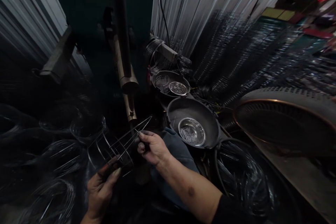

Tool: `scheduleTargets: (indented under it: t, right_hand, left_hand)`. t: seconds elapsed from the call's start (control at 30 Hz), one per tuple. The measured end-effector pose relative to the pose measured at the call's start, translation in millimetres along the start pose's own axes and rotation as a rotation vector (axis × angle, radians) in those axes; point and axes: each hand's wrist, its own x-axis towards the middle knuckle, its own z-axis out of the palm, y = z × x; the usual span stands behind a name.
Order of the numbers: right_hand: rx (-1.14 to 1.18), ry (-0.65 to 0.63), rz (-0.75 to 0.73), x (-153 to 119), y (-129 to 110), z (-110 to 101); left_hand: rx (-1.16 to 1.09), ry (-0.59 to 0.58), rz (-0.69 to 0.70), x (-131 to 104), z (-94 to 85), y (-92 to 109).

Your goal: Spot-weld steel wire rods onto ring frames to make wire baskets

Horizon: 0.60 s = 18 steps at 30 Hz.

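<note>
Low in the head view, my left hand (103, 186) is closed on a wire frame (115, 147) made of thin bent metal rods with curved hoops. My right hand (154, 147) pinches near the frame's pointed end, thumb against the fingers; whether it grips the frame itself or a separate small wire piece I cannot make out. Just above the frame's point stands a machine's brass-coloured electrode (130, 106), below a thicker brass-coloured cylinder (129, 84). Darkness hides the lower part of the machine and some of the frame.
Right of my hands, a dark pan (172, 110) holds a shiny metal bowl (193, 132) with small metal pieces. Behind it stands another pan (168, 73) with a second bowl (177, 88). Wire hoops (56, 196) pile up at left. A large round fan-like guard (278, 99) stands at right.
</note>
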Motion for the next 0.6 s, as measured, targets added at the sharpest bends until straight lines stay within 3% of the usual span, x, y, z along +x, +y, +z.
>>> scheduleTargets:
  t: [0.3, 0.6]
  right_hand:
    - [0.029, -0.051, -0.130, 16, 0, 7]
    - [0.020, -0.051, -0.186, 34, -12, 22]
  left_hand:
    - [-0.042, 0.056, -0.042, 18, 15.1, 26]
    - [-0.086, -0.014, -0.062, 49, 10.6, 22]
